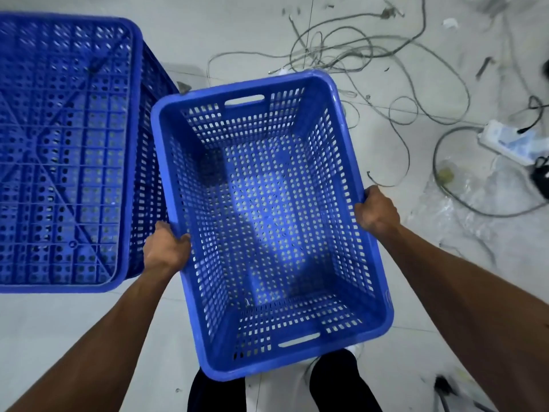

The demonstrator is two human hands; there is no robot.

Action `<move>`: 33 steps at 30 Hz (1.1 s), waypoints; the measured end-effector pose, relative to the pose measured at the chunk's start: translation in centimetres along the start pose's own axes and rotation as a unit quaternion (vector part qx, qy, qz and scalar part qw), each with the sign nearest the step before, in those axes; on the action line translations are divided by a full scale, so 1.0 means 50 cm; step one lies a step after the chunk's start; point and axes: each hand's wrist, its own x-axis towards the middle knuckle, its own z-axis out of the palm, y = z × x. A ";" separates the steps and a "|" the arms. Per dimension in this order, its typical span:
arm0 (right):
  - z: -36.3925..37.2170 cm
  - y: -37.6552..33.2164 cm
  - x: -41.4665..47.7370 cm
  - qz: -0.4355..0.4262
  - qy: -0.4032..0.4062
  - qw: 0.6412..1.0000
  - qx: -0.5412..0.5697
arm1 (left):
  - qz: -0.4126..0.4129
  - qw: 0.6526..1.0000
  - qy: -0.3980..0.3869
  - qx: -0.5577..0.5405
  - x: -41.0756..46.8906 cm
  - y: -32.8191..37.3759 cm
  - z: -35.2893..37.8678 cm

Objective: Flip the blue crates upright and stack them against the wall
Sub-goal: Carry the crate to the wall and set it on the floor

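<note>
dark-trousered legs [329, 382] stand below an upright blue crate [267, 209], its open side up. the left hand [166, 248] and right hand [375, 211] clasp its long rims. left of it sits an overturned crate [65, 150], perhaps touching. beyond, tangled cables [341, 52] litter the floor [237, 40].

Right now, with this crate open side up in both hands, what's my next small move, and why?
Probably carry the held crate clear of the cables before setting it down. Both hands, left and right, grip its long rims, it is already upright, and the upside-down crate beside it still needs flipping.
</note>
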 end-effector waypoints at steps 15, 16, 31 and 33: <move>-0.195 0.052 -0.202 -0.080 0.062 0.995 -0.024 | 0.084 0.995 0.018 0.043 -0.194 0.049 -0.165; -0.227 0.052 -0.226 -0.088 0.073 0.993 -0.025 | 0.096 0.994 0.027 0.041 -0.224 0.059 -0.188; -0.648 -0.009 -0.542 -0.230 0.117 0.965 -0.047 | 0.071 0.983 0.164 -0.029 -0.719 0.063 -0.561; -0.682 -0.046 -0.583 -0.259 0.121 0.957 -0.053 | 0.050 0.979 0.191 -0.049 -0.776 0.032 -0.603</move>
